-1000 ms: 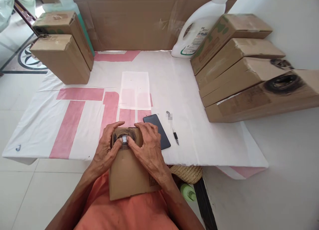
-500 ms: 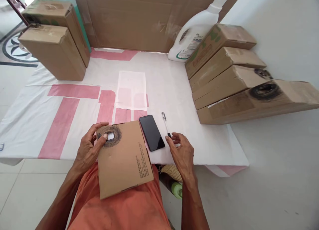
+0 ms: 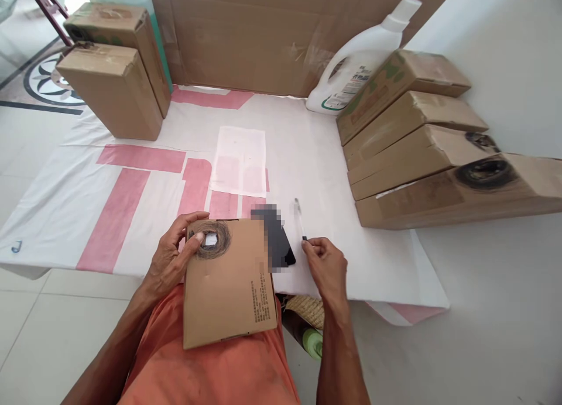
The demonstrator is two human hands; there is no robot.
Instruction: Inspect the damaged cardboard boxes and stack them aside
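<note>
The right hand (image 3: 325, 264) has moved from the box to the pen (image 3: 300, 220) and pinches its near end. The left hand (image 3: 173, 257) grips the box (image 3: 228, 285) on the lap. Light, stiff cardboard; hold its edges.

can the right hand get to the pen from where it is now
Probably yes. The right hand has its fingertips already at the dark lower end of the pen, which lies bare on the white sheet with nothing over it; the phone lies to its left.
</note>
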